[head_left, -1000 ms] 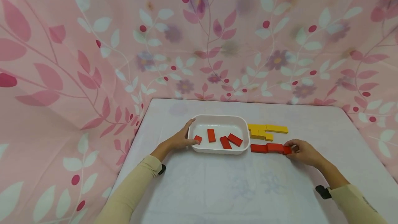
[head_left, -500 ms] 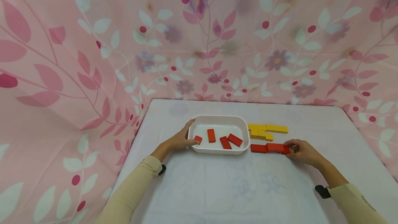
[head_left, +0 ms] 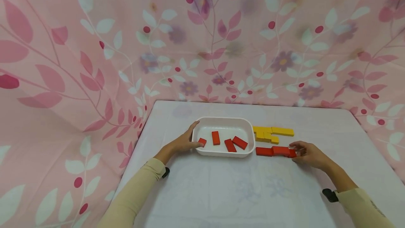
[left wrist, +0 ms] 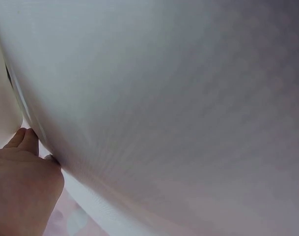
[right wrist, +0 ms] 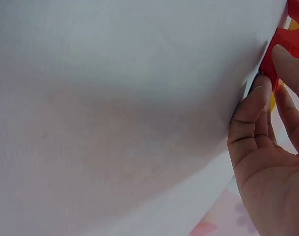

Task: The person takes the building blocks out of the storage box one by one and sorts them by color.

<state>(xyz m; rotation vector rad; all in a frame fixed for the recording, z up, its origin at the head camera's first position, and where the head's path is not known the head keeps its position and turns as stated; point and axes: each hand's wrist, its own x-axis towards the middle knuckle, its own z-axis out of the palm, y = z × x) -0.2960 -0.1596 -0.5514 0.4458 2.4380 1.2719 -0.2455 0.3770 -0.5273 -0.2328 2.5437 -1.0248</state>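
In the head view my left hand (head_left: 184, 143) holds the left end of a white plastic tray (head_left: 223, 154), thumb over the rim and fingers along the outside. Several red wooden blocks (head_left: 215, 138) lie loose inside it. To the tray's right, my right hand (head_left: 311, 156) has thumb and fingertips around a small red block (head_left: 292, 153), at the right end of a row. Left of that block come a red arch-like piece (head_left: 281, 151) and a red oblong block (head_left: 264, 151). The right wrist view shows the thumb against a red block (right wrist: 268, 64).
Behind the red row lie several yellow blocks (head_left: 282, 131), close to the tray's right wall. A white cloth (head_left: 221, 192) covers the table. Pink floral fabric (head_left: 202, 45) hangs at the back and sides.
The small red block has shifted slightly left against the arch-like piece. My right fingertips have since spread a little around it. My left hand and the tray have stayed put.
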